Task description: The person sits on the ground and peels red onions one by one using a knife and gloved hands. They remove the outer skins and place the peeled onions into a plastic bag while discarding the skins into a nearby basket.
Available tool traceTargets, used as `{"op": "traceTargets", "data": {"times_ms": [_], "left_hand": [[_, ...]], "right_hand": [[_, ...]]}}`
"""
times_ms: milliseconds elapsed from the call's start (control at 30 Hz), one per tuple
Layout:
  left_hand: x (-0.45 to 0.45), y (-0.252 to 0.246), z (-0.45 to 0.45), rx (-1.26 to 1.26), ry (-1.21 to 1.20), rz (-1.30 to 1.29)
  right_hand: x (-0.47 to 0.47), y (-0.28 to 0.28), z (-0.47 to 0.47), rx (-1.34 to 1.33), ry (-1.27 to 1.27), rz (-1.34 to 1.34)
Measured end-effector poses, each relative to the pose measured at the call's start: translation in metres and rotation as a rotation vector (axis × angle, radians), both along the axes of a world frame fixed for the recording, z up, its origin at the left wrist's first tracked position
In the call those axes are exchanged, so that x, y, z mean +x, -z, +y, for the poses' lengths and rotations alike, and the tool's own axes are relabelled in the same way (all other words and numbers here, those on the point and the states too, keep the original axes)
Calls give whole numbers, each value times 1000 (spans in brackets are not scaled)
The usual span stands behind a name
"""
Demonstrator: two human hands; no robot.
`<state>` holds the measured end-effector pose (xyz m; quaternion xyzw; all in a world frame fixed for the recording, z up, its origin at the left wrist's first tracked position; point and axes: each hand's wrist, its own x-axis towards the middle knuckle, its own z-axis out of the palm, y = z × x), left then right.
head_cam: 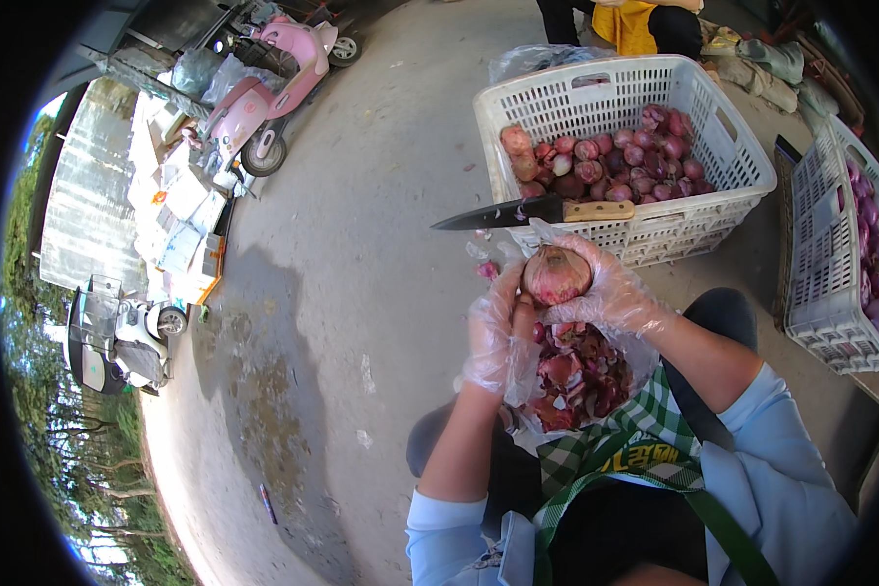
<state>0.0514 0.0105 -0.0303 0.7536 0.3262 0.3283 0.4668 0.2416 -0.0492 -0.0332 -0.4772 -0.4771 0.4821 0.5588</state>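
A red onion [557, 275] with its dry outer skin on is held between my two hands, both in clear plastic gloves. My left hand [497, 340] grips its left side with the thumb against it, and my right hand [609, 289] wraps its right side. Just below them, a clear plastic bag of onion skins [575, 377] sits open between my knees. Beyond my hands a kitchen knife [598, 212] with a wooden handle lies across the near rim of a white plastic crate [747, 176], its dark blade pointing left. Several red onions [633, 157] fill the crate's bottom.
A second white crate [824, 293] at the right holds purple peeled onions [875, 249]. Another person [674, 29] sits beyond the first crate. Skin scraps [487, 269] lie on the concrete floor [381, 293]. A pink scooter [278, 88] and stacked boxes [183, 249] stand at the left.
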Motion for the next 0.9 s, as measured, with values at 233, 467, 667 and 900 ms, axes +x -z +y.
{"op": "traceTargets", "data": {"times_ms": [233, 467, 667, 900], "left_hand": [[7, -16, -6, 66, -6, 34], [2, -7, 0, 145, -26, 142], [7, -31, -5, 658, -55, 163], [-3, -21, -3, 683, 11, 330]], "right_hand": [[3, 2, -4, 53, 30, -147], [8, 1, -6, 68, 52, -272], [9, -16, -6, -49, 57, -314], [15, -19, -8, -217, -24, -536]]}}
